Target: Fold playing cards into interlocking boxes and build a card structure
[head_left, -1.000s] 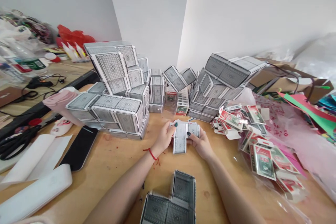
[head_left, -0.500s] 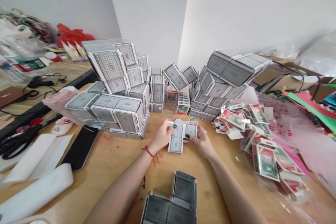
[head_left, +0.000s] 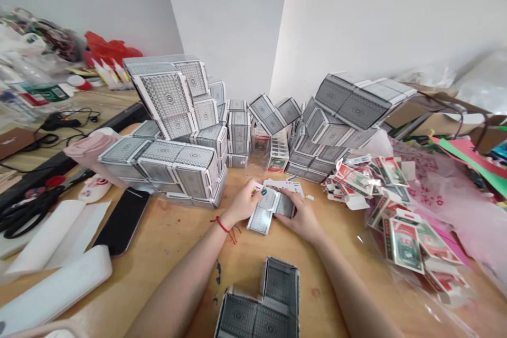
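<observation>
Between my hands lies a loose pack of playing cards (head_left: pixel 262 215) with grey patterned backs, fanned and tilted on the wooden table (head_left: pixel 166 237). My left hand (head_left: pixel 243 203) grips its left side, with dark green nail polish and a red string at the wrist. My right hand (head_left: pixel 303 216) presses on its right part (head_left: pixel 284 205). Several face-up cards (head_left: pixel 283 186) stick out at the far side. Part of the pack is hidden under my fingers.
Tall stacks of grey card packs (head_left: pixel 186 169) stand ahead, and another stack (head_left: pixel 257 317) sits close in front of me. Red-and-green card boxes (head_left: pixel 404 245) lie heaped on plastic at right. Scissors (head_left: pixel 31 216) and a black phone (head_left: pixel 122 222) lie at left.
The cards have spread into a tilted fan, and face-up cards now show at the far side. My hands have drawn closer together around them.
</observation>
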Demonstrator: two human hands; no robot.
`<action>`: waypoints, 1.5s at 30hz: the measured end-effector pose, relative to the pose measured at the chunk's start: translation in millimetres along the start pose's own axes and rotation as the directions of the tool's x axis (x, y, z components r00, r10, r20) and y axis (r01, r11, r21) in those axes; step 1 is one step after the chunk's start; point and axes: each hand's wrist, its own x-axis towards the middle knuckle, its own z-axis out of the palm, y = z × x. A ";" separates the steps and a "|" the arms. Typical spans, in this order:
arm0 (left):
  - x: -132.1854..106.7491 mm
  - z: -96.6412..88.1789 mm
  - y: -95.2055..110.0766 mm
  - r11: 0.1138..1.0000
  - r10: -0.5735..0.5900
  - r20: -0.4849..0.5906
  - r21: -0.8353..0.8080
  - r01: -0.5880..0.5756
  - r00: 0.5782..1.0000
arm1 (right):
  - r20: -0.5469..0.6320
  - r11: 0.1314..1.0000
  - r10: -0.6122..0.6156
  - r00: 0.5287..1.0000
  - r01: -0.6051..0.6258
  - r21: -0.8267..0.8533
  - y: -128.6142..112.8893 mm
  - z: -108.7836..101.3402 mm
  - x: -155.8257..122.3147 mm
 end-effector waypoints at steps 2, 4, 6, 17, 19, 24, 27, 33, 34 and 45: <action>0.1 -0.5 -0.1 1.000 -0.015 0.005 -0.005 0.015 1.000 | -0.006 1.000 0.030 1.000 -0.030 -0.004 -0.7 -0.4 -0.3; 0.3 -1.0 0.4 1.000 -0.026 0.006 -0.013 0.026 1.000 | -0.009 0.999 0.052 0.999 -0.052 0.004 -2.0 -0.9 -0.4; 0.5 -1.3 1.2 0.999 -0.025 0.004 -0.021 0.025 1.000 | -0.009 0.998 0.062 0.998 -0.062 0.017 -3.5 -1.3 -0.5; 0.7 -0.6 4.0 0.998 -0.056 0.022 -0.035 0.057 0.998 | -0.013 0.996 0.084 0.996 -0.083 0.035 -7.3 -1.9 -2.1; 1.5 0.1 4.1 0.995 -0.079 0.017 -0.051 0.080 0.997 | -0.014 0.996 0.082 0.996 -0.082 0.024 -7.8 -1.2 -2.4; 2.4 1.9 4.2 0.989 -0.128 0.023 -0.066 0.129 0.991 | -0.026 0.997 0.081 0.996 -0.081 0.002 -7.2 1.1 -3.2; 2.0 2.3 3.9 0.993 -0.110 -0.005 -0.052 0.110 0.994 | -0.016 0.995 0.098 0.995 -0.098 -0.005 -7.0 1.9 -3.7; 2.1 3.8 2.3 0.993 -0.099 -0.015 -0.066 0.098 0.995 | -0.005 0.995 0.101 0.995 -0.102 -0.010 -6.7 2.3 -4.3; 2.2 4.2 2.0 0.993 -0.099 -0.018 -0.064 0.097 0.995 | -0.006 0.995 0.095 0.995 -0.095 -0.007 -6.7 2.3 -4.4; 3.2 1.6 1.3 0.970 -0.107 0.010 -0.219 0.106 0.994 | -0.137 0.993 0.069 0.988 -0.055 0.106 -4.4 1.5 2.9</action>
